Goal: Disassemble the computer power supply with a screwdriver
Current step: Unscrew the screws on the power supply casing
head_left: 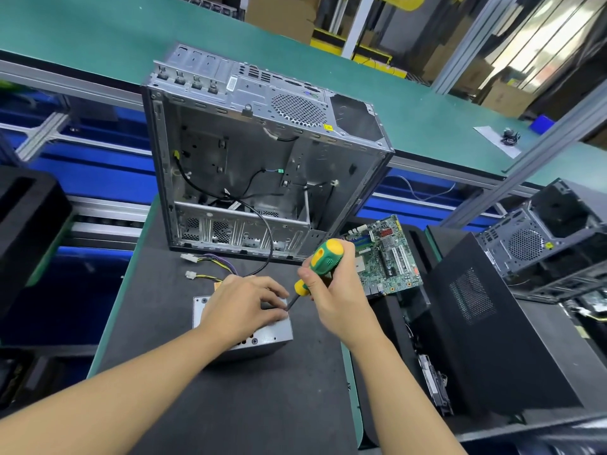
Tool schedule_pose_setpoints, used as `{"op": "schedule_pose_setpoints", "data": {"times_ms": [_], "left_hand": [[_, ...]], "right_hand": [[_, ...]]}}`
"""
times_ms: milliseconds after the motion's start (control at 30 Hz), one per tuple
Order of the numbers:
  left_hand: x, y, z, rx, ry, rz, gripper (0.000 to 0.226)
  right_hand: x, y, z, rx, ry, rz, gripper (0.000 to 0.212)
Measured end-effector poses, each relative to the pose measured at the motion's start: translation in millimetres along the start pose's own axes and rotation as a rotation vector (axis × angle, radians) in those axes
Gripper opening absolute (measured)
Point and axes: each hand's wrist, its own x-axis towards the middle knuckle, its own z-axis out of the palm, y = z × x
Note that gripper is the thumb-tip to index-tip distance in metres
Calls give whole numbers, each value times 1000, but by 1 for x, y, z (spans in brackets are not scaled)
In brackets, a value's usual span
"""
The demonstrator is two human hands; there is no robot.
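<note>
Assembly-line hall seen from one bench station.
Dark mat surface (249, 399) with a green border along its left edge. Beyond its far edge, blue panels (98, 165) behind an aluminium rail (65, 82). Above the rail a long green belt (98, 37) runs diagonally across the view, far left to right. Slanted aluminium post (525, 159) rises at the right. Small blue bin (541, 123) on the belt's far right end. Behind the belt: stacked cardboard boxes (282, 18), a white upright post (356, 24), a yellow frame (328, 44) low down. Bright daylight patch (542, 37) at top right; its source is too blurred to tell. Elsewhere the light is even and the shadows soft.
</note>
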Motion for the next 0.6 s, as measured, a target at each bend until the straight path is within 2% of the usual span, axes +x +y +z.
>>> {"op": "schedule_pose_setpoints", "data": {"times_ms": [300,400,500,600], "left_hand": [[0,-6,-5,63,-64,10,20],[-1,-6,-4,65,-36,5,22],[-4,3,-3,94,-28,27,18],[-8,8,-2,114,-55,12,24]], "right_hand": [[3,-23,-10,-117,-161,-12,28],[5,-36,-11,-314,-177,-24,35],[6,-49,-5,-539,-94,1,49],[5,-56,-1,-672,-62,33,53]]}}
